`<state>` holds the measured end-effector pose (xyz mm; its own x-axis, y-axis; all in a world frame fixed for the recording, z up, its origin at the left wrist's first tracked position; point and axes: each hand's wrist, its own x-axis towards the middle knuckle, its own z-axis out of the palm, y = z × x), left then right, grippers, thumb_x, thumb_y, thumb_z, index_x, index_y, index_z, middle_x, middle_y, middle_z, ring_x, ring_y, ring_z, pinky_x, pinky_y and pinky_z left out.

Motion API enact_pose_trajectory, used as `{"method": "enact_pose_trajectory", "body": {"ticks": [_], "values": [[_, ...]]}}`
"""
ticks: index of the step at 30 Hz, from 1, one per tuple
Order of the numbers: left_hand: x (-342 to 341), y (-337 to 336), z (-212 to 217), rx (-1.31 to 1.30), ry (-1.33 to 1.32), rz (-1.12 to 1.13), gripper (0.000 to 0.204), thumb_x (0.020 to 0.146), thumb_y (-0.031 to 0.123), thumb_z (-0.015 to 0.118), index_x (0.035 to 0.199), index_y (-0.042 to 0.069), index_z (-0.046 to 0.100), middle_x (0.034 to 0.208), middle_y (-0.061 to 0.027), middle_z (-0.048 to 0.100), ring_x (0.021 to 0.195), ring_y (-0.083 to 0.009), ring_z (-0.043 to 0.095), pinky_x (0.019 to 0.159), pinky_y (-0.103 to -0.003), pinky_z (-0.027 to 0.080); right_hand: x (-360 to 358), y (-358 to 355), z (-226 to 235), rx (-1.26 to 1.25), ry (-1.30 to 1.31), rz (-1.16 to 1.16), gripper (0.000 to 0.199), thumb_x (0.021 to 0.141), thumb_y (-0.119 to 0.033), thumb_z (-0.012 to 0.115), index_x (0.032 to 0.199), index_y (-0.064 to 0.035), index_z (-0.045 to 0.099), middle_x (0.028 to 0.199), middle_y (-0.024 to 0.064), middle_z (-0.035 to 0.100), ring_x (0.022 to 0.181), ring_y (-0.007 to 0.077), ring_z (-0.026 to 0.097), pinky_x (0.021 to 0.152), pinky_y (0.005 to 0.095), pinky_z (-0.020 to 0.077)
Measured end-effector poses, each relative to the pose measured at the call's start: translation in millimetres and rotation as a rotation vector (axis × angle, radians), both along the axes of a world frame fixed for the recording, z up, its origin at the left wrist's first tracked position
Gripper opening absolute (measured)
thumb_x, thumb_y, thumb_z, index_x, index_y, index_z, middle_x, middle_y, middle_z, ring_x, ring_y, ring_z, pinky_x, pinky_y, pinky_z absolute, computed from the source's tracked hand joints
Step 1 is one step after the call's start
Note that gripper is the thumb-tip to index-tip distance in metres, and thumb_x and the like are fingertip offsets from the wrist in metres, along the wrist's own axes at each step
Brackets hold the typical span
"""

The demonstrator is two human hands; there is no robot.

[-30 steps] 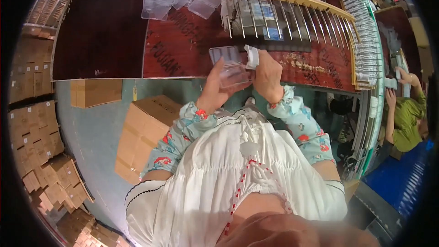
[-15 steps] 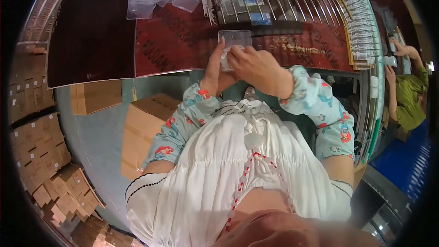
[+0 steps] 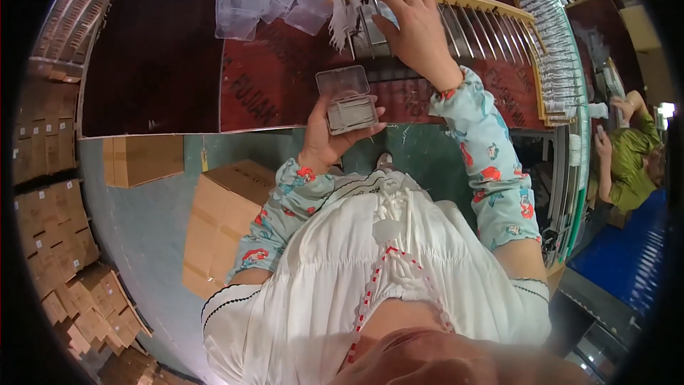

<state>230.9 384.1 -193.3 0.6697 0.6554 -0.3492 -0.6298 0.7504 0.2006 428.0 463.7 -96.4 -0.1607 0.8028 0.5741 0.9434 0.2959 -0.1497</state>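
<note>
My left hand (image 3: 326,134) is closed around a small clear plastic box (image 3: 353,115) just in front of the table edge. Its hinged lid (image 3: 342,80) stands up, and light, flat strip-like pieces lie in the lower half. My right hand (image 3: 420,36) is stretched forward over a wooden rack (image 3: 484,1) of thin metal rods (image 3: 459,32). Its thumb and fingers are apart by the rods near the rack's far rail; the hand covers part of them. White strands (image 3: 339,23) hang at the rack's left end.
A heap of clear boxes (image 3: 263,0) lies at the back left of the dark red table (image 3: 263,85). Cardboard cartons (image 3: 228,221) stand on the floor below. Many small clear pieces (image 3: 559,57) line the right side. At far right another person (image 3: 630,164) works.
My right hand has left the box and moved forward to the rack. My left hand keeps the box, now lower and slightly left, with its contents in plain view.
</note>
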Motion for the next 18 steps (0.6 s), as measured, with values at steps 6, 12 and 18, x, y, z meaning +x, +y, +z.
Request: {"method": "enact_pose_trajectory", "body": {"ticks": [6,12,18], "values": [[2,1,10,-0.03,-0.048,0.01,0.073,0.092,0.06,0.048,0.128,-0.003,0.05,0.125,-0.0237,0.056,0.115,-0.0443,0.055,0.098,-0.063,0.044,12,43,-23,-0.215,0.025,0.107,0.053,0.069,-0.017,0.079,0.119,-0.0133,0.06,0.107,0.0114,0.061,0.102,0.0359,0.053,0.085,0.0447,0.0439],[-5,5,0,-0.055,-0.006,0.046,0.072,0.091,0.06,0.048,0.127,-0.003,0.051,0.121,-0.0236,0.058,0.113,-0.045,0.056,0.098,-0.064,0.043,4,15,-18,-0.041,0.046,0.138,0.057,0.064,-0.019,0.083,0.117,-0.0168,0.061,0.103,0.0052,0.063,0.106,0.0306,0.053,0.088,0.0484,0.0376],[-2,-1,9,-0.06,0.003,0.059,0.07,0.092,0.06,0.047,0.13,0.002,0.05,0.123,-0.0196,0.058,0.113,-0.0399,0.057,0.097,-0.061,0.045,-24,-79,6,-0.276,-0.225,0.193,0.053,0.063,-0.013,0.08,0.114,-0.0161,0.066,0.107,0.0035,0.067,0.109,0.029,0.052,0.095,0.0462,0.0347]]}}
